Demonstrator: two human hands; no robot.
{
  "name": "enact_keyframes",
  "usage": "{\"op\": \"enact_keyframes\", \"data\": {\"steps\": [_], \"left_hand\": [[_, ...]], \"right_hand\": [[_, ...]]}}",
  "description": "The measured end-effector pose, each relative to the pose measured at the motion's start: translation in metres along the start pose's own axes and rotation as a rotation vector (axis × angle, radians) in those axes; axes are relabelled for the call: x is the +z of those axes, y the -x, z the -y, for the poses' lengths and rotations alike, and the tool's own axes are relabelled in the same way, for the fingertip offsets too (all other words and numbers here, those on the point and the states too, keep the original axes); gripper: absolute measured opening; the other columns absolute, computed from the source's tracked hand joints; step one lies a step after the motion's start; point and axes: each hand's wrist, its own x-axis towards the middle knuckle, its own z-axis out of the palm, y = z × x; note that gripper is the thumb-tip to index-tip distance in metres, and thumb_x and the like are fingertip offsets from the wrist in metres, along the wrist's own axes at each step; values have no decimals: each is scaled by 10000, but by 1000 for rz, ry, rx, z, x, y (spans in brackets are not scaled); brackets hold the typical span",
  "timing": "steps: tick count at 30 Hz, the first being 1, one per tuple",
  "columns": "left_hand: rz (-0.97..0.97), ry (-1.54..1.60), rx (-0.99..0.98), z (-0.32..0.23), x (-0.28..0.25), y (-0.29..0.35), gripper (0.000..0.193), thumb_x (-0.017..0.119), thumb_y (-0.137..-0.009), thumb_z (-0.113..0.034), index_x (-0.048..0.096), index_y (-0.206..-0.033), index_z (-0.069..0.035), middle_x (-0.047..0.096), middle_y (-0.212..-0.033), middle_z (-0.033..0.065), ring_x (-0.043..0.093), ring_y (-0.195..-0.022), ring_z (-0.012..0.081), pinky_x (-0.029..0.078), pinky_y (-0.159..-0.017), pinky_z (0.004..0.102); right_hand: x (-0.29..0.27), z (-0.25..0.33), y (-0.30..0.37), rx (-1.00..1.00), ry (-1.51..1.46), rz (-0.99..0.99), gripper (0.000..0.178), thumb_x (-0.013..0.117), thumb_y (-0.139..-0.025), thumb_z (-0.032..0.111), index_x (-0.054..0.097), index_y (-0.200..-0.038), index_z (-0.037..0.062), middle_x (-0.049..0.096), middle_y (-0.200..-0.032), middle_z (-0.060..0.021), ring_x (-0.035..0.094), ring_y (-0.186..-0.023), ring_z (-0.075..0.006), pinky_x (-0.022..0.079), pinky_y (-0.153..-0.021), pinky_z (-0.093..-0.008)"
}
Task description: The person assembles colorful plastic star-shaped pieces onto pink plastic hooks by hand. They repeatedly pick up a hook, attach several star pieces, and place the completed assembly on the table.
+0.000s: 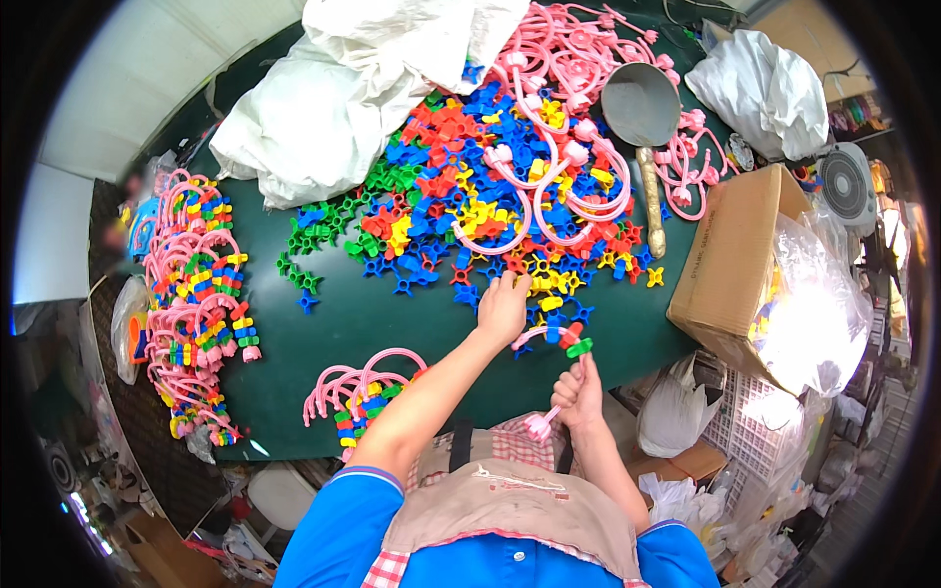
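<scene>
My right hand [578, 394] is closed around a pink plastic tube [545, 423] with a flower-shaped end sticking out below the fist. Green, red, blue and yellow pieces [580, 348] are threaded on its upper part, which curves left toward my other wrist. My left hand [505, 306] reaches to the near edge of a heap of small star-shaped plastic pieces [431, 176] in red, blue, yellow and green. Its fingers are bent together among the pieces; what they pinch is hidden. Loose pink tubes [529, 211] lie over the heap.
Threaded pink loops are stacked along the left edge of the green table [284, 392], with a smaller group [363, 397] near my left forearm. A metal scoop [642, 108], white sacks [304, 127] and a cardboard box [730, 265] stand around the heap.
</scene>
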Motion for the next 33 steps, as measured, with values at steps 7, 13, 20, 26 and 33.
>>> {"op": "enact_keyframes", "data": {"steps": [7, 13, 20, 26, 33], "left_hand": [[76, 1164, -260, 1, -6, -10, 327, 764, -850, -49, 593, -1128, -36, 670, -1006, 62, 649, -860, 92, 526, -697, 254], [148, 1724, -677, 1, -50, 14, 176, 709, -935, -141, 601, -1047, -59, 681, -914, 49, 646, -742, 122, 523, -653, 239], [233, 527, -228, -64, -166, 99, 845, 779, -834, -274, 325, -1533, -132, 543, -738, 33, 571, -666, 155, 498, -700, 316], [-227, 769, -563, 48, -125, 191, 332, 613, -976, -112, 635, -1282, 15, 696, -1185, 104, 633, -1072, 144, 488, -948, 293], [-561, -231, -97, 87, -110, 176, 310, 646, -780, 21, 705, -1073, -59, 653, -1067, 148, 611, -995, 336, 483, -863, 436]], "right_hand": [[52, 41, -9, -458, 49, 107, 488, 404, -1072, 479, 336, -694, 178, 191, -525, 65, 143, -416, -62, 130, -380, -246], [72, 3, -12, -220, 368, 226, 473, 397, -1076, 462, 387, -724, 148, 250, -541, 61, 215, -403, -61, 192, -381, -241], [140, 77, -99, -1583, 1855, -55, 501, 797, -761, 208, 580, -1189, 65, 552, -1130, -163, 540, -1070, -347, 430, -888, -466], [186, 123, -93, -1234, 937, 193, 232, 569, -1037, 259, 670, -1089, 56, 572, -804, 24, 444, -668, -48, 398, -583, -222], [72, 182, 28, -518, 1288, -34, 327, 640, -955, 298, 690, -750, 48, 416, -520, 85, 324, -416, -13, 193, -388, -231]]}}
